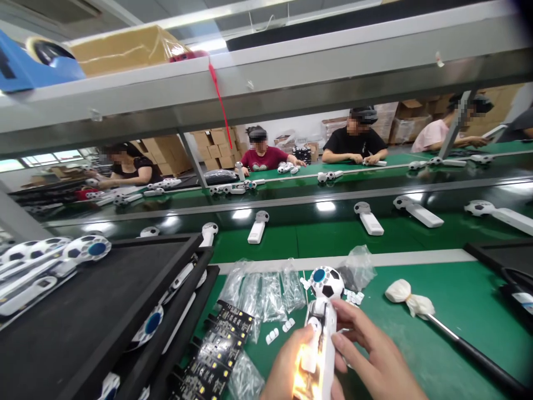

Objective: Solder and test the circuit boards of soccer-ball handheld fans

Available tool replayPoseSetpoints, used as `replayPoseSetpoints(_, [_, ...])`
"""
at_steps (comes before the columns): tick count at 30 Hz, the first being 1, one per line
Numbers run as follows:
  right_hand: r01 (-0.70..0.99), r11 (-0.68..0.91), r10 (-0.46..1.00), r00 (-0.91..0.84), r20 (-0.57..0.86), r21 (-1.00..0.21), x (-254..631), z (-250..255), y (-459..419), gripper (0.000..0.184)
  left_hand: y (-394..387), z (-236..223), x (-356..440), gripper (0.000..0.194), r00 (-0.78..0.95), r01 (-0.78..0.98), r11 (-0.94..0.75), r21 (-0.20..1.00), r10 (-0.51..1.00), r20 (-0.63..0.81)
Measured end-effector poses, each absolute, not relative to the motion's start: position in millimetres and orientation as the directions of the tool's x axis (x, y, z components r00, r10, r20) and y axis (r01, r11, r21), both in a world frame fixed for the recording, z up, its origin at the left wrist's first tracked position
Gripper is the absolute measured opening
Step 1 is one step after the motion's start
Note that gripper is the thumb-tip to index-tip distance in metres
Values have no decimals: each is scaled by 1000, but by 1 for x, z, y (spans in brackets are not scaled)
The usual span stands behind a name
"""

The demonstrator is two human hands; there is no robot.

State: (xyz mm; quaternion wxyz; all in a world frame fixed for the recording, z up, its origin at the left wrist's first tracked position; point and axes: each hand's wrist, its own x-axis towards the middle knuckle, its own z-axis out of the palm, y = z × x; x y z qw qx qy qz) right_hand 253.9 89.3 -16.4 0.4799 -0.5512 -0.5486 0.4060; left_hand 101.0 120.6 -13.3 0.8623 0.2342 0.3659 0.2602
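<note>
A white handheld device with a football-patterned head [332, 282] is held above the green bench, its handle opened so that the inside shows. My left hand [286, 358] is closed round the handle from the left, its thumb over a white inner piece. Bright glare covers the lower handle. Against the handle's right side, my right hand [370, 353] is closed with its fingertips. Small white plastic pieces [272, 335] lie left of the device, and clear plastic bags [270, 294] lie behind them. A stack of black circuit boards [220, 350] is beside my left hand.
Black trays [137, 283] with more devices are stacked at left. At right lies a black-handled tool with a white wrapped head [416, 305]. Devices such as this one [259, 226] sit along the green conveyor. Several people work beyond it, under an overhead shelf [258, 83].
</note>
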Motion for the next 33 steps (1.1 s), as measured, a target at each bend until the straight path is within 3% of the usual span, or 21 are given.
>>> replayPoseSetpoints(6, [245, 64, 997, -67, 49, -967, 260, -20, 90, 45, 123, -7, 103, 69, 589, -304, 797, 522, 587, -555])
replayPoseSetpoints(14, [172, 85, 995, 29, 91, -981, 254, -27, 91, 43, 121, -11, 101, 68, 599, -372, 807, 459, 586, -546])
replayPoseSetpoints(23, [132, 31, 999, 21, 34, -991, 252, -23, 91, 44, 123, -5, 97, 72, 710, -359, 844, 398, 524, -470])
replayPoseSetpoints(33, [176, 26, 998, 49, 35, -984, 252, -23, 92, 44, 121, 18, 96, 45, 795, -424, 869, 254, 491, -356])
